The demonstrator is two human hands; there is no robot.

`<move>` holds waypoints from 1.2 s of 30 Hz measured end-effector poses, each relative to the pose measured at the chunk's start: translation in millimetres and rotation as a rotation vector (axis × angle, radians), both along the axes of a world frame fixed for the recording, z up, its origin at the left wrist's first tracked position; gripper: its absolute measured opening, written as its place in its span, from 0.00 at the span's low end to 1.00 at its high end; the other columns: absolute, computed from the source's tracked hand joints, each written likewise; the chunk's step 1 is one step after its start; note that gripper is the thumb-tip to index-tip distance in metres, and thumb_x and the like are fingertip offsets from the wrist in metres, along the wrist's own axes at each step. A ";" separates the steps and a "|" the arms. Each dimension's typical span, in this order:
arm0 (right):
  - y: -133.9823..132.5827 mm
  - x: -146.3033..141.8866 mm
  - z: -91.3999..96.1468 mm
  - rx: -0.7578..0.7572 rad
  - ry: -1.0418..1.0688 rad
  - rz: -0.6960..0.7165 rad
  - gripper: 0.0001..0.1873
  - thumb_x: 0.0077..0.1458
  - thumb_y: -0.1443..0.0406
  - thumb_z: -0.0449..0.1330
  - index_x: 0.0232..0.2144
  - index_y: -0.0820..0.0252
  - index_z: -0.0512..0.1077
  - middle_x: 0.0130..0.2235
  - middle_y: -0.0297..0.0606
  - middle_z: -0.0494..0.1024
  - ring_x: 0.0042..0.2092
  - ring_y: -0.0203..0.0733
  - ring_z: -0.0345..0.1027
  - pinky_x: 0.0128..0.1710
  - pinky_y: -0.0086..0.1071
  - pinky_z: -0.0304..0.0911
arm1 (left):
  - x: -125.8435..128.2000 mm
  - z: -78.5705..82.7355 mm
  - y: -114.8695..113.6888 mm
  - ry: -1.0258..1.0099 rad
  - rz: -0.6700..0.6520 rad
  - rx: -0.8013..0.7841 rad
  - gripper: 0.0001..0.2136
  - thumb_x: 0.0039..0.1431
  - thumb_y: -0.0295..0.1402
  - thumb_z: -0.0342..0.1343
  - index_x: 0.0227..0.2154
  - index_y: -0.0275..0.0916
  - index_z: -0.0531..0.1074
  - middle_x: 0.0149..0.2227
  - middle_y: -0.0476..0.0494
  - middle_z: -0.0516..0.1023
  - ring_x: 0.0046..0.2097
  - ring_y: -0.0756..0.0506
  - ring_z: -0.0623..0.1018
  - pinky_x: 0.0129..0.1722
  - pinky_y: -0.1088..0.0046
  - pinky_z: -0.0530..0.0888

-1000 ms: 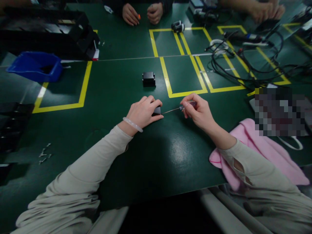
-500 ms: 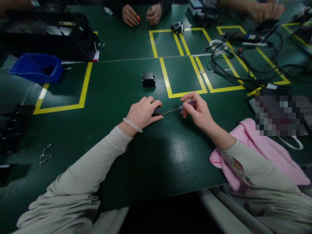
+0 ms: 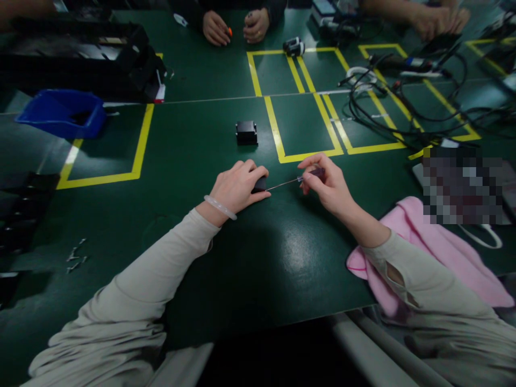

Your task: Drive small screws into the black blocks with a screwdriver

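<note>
My left hand (image 3: 237,186) is closed over a small black block (image 3: 259,184) that rests on the green table (image 3: 250,258); only the block's right end shows past my fingers. My right hand (image 3: 327,184) pinches the handle of a thin screwdriver (image 3: 296,180). Its metal shaft points left, and the tip touches the exposed end of the block. A second small black block (image 3: 246,132) sits alone a little farther back.
Yellow tape rectangles (image 3: 300,123) mark the table. A blue bin (image 3: 60,113) and black trays (image 3: 80,54) stand at the back left, tangled cables (image 3: 395,102) at the back right. A pink cloth (image 3: 435,252) lies by my right arm. Other people's hands (image 3: 236,26) work across the table. Small metal parts (image 3: 74,255) lie at left.
Almost nothing has moved. My right hand's fingers shifted slightly on the screwdriver handle while its tip stayed at the block.
</note>
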State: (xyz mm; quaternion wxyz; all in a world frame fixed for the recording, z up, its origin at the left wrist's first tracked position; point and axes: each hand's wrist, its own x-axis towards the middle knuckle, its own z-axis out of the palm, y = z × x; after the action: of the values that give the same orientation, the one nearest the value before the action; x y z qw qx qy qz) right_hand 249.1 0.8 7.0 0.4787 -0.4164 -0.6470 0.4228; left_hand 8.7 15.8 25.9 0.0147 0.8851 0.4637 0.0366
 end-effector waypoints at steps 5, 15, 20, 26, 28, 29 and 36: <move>0.2 -1.7 -0.6 -0.040 0.027 0.008 0.14 0.62 0.53 0.61 0.33 0.56 0.69 0.18 0.23 0.64 0.18 0.32 0.61 0.21 0.30 0.57 | -0.2 0.0 0.0 0.001 0.001 0.004 0.19 0.62 0.48 0.59 0.50 0.44 0.70 0.47 0.43 0.72 0.48 0.41 0.73 0.31 0.71 0.67; 0.6 -0.5 -1.0 0.003 0.011 -0.003 0.14 0.60 0.54 0.64 0.39 0.57 0.70 0.26 0.27 0.72 0.23 0.30 0.67 0.26 0.29 0.62 | 0.2 -0.3 0.6 -0.003 0.001 0.001 0.18 0.61 0.47 0.60 0.49 0.44 0.69 0.47 0.43 0.72 0.48 0.41 0.73 0.31 0.71 0.67; 1.3 -0.8 -1.8 -0.027 -0.012 0.002 0.15 0.63 0.52 0.60 0.33 0.57 0.69 0.19 0.25 0.66 0.19 0.30 0.62 0.21 0.28 0.56 | -0.5 -0.9 0.9 -0.003 0.000 0.006 0.18 0.61 0.47 0.60 0.49 0.44 0.69 0.47 0.43 0.72 0.47 0.41 0.73 0.31 0.72 0.66; 1.4 -0.8 -2.9 -0.017 0.020 -0.012 0.13 0.60 0.54 0.63 0.38 0.54 0.68 0.22 0.24 0.67 0.21 0.31 0.64 0.23 0.30 0.60 | 0.1 -0.5 0.9 -0.010 -0.002 -0.001 0.18 0.62 0.48 0.60 0.49 0.44 0.69 0.47 0.43 0.72 0.47 0.41 0.73 0.31 0.72 0.66; 1.5 -0.5 -3.1 -0.015 0.013 -0.015 0.14 0.59 0.54 0.64 0.38 0.54 0.68 0.25 0.26 0.70 0.22 0.32 0.65 0.24 0.30 0.61 | 0.4 -0.3 0.7 -0.004 -0.001 0.000 0.18 0.62 0.48 0.60 0.49 0.44 0.69 0.47 0.43 0.72 0.47 0.41 0.73 0.31 0.72 0.65; 1.5 -0.4 -3.2 -0.017 0.010 -0.017 0.14 0.59 0.54 0.64 0.37 0.55 0.68 0.25 0.26 0.70 0.22 0.32 0.65 0.24 0.30 0.61 | 0.4 -0.3 0.6 -0.003 -0.001 0.003 0.18 0.62 0.48 0.60 0.49 0.44 0.70 0.47 0.43 0.72 0.47 0.41 0.73 0.30 0.71 0.65; 1.3 -0.4 -1.9 -0.008 -0.049 -0.016 0.13 0.62 0.55 0.61 0.34 0.55 0.66 0.19 0.23 0.66 0.18 0.30 0.59 0.21 0.29 0.53 | -0.1 -1.5 0.7 -0.011 -0.006 0.021 0.18 0.61 0.48 0.60 0.48 0.44 0.70 0.46 0.44 0.72 0.47 0.42 0.73 0.31 0.71 0.65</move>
State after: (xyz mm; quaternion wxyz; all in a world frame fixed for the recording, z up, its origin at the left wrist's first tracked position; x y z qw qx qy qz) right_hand 248.7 2.1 5.1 0.4642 -0.4338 -0.6536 0.4113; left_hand 8.6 16.5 24.4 0.0082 0.8863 0.4607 0.0461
